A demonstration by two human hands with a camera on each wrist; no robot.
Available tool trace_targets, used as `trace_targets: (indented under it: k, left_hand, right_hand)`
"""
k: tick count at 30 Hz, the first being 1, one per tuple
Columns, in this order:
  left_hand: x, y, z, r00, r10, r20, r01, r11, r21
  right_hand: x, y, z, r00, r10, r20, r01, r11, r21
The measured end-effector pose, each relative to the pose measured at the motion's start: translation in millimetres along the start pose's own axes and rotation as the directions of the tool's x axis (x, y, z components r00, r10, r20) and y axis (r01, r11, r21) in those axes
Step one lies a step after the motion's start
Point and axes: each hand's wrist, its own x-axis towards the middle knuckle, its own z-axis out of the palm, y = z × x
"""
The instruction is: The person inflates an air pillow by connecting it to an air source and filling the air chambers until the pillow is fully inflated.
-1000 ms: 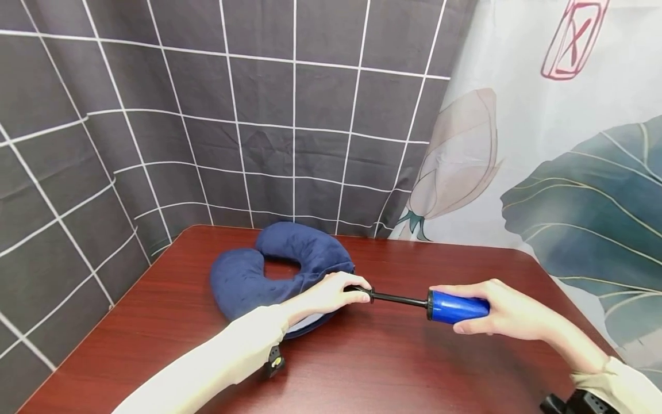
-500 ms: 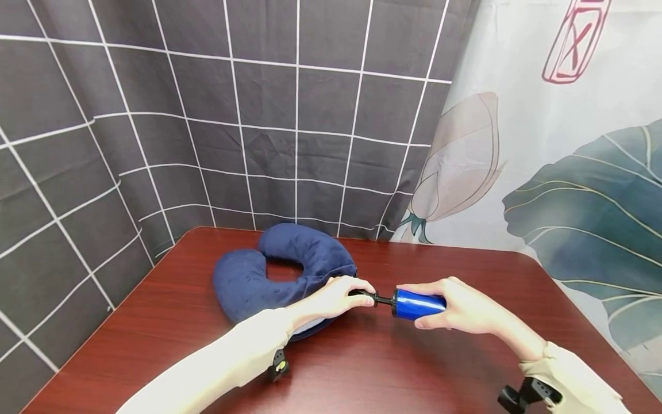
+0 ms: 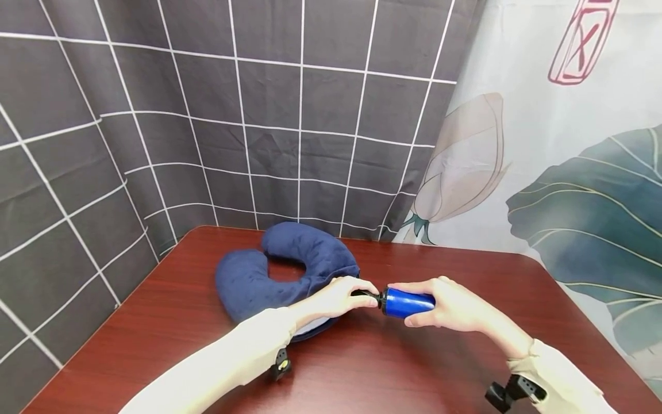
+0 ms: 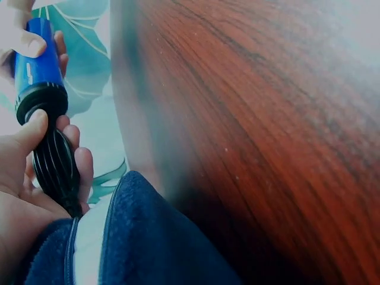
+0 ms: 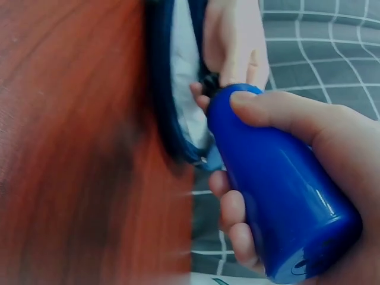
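A blue hand pump [image 3: 405, 302] is held level above the table between the two hands. My right hand [image 3: 455, 305] grips its blue barrel, fingers and thumb wrapped round it in the right wrist view. My left hand [image 3: 341, 296] holds the black ribbed grip [image 4: 54, 163] at the pump's other end, right beside the pillow. The barrel sits close against this grip, and no rod shows between them. A navy U-shaped neck pillow [image 3: 258, 293] lies behind and under my left hand. Its zipped edge gapes, showing white lining [image 4: 90, 249]. Whether the grip's tip enters the pillow is hidden.
The reddish-brown wooden table [image 3: 362, 368] carries the pillow. A dark grey curtain with white grid lines [image 3: 274, 149] hangs behind and to the left. A white curtain with a leaf and flower print [image 3: 543, 172] hangs at the right.
My right hand has moved left with the blue barrel, and the black rod seen earlier has slid into it. My left hand stays in place on the black grip.
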Motion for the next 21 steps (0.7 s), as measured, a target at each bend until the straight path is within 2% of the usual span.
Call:
trace_targets:
  k: [7, 10, 21]
  left_hand:
    - [-2.8, -2.0, -3.4, 1.0, 0.012, -0.002, -0.012, 0.999, -0.038]
    - [-2.9, -2.8, -3.3, 1.0, 0.026, 0.001, -0.026, 0.999, -0.048]
    - [-2.4, -5.9, -1.9, 1.0, 0.012, 0.008, -0.012, 0.998, -0.065]
  right_hand:
    - [-12, 7, -12.2, 0.997, 0.04, 0.073, -0.046, 0.996, 0.08]
    - [-23, 13, -17.2, 0.997, 0.031, 0.075, -0.037, 0.996, 0.081]
    - [-67, 35, -36.6, 0.998, 0.008, 0.059, -0.015, 0.992, 0.126]
